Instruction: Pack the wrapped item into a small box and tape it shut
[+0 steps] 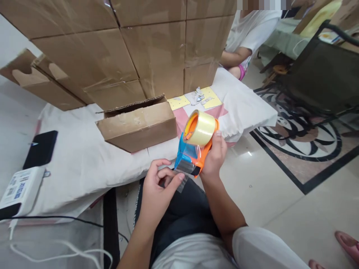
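Note:
My right hand (215, 157) is wrapped round an orange and blue tape dispenser (206, 155), held above my lap. A thick roll of clear yellowish tape (206, 129) sits on it. My left hand (161, 183) pinches the loose end of the clear tape (181, 184) between thumb and fingers, just below the dispenser's dark front edge. Beyond my hands, an open cardboard box (140, 125) lies on the white-covered surface, a flap raised along its far side.
Taped cardboard boxes (154, 52) are stacked high behind the open box. A dark phone (40, 149) and a white box (21, 190) lie at left, with cables (56, 252) below. Another person (246, 37) sits beyond the stack. A dark chair (325, 71) stands at right.

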The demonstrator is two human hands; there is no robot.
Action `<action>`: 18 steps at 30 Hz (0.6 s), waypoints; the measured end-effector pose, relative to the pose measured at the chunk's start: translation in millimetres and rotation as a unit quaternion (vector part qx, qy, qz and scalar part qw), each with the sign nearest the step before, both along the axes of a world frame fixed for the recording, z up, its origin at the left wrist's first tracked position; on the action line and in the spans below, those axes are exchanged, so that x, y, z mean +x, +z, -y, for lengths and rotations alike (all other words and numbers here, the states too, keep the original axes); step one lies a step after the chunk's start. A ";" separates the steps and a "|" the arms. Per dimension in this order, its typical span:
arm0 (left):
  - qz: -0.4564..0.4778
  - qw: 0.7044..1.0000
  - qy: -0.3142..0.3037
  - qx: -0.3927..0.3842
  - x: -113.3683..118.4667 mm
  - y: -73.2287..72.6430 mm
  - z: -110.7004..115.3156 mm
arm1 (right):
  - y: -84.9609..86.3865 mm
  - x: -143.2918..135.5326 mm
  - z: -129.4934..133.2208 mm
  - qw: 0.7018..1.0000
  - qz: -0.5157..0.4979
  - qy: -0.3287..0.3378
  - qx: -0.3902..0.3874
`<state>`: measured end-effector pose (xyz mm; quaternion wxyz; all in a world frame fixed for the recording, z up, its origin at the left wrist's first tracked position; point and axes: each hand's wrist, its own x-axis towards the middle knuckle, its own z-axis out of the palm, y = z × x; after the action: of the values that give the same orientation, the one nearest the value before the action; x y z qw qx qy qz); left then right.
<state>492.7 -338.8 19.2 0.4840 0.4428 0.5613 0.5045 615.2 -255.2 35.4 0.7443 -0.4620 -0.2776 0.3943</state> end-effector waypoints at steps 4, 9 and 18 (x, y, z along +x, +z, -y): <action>-0.017 0.999 -0.010 0.029 1.6 -3.8 -1.8 | -8.4 -1.4 -6.1 0.998 -0.025 0.031 -0.043; -0.032 0.999 0.006 0.042 7.0 -6.7 -5.1 | -16.9 -1.8 -12.5 0.994 -0.048 0.044 -0.083; -0.024 0.999 -0.047 -0.010 11.2 -13.2 -3.1 | -30.3 9.8 -13.3 0.988 -0.092 0.085 -0.095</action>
<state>503.9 -335.8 6.0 0.4979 0.4755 0.5562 0.4654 625.0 -241.9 5.1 0.6833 -0.4673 -0.2071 0.5213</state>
